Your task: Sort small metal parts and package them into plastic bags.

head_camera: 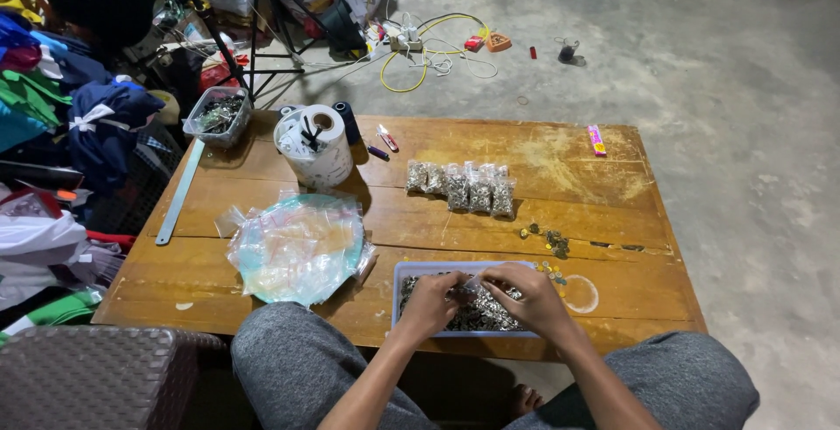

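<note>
Wooden table, seen from the head camera, with the person's grey-clad knees at its near edge. A shallow blue tray sits at the near edge and holds a heap of small metal parts. Both hands work over the tray. The left hand is curled, fingers bent inward toward a small clear bag held between the two hands; the right hand is likewise closed, fingertips pinched at the same bag. Whether either hand also holds a metal part cannot be told.

Beyond the tray, a row of filled bags lies near the table's middle, and a few loose parts lie scattered just right of it. Left of the tray, a round teal plate carries a pile of empty clear bags. Behind the plate stands a white tub with a dark spool beside it. A clear box rests at the far left corner, and a long metal ruler runs along the left edge. A small pink item lies at the far right. Cables trail over the concrete floor; clothes are heaped at the left.
</note>
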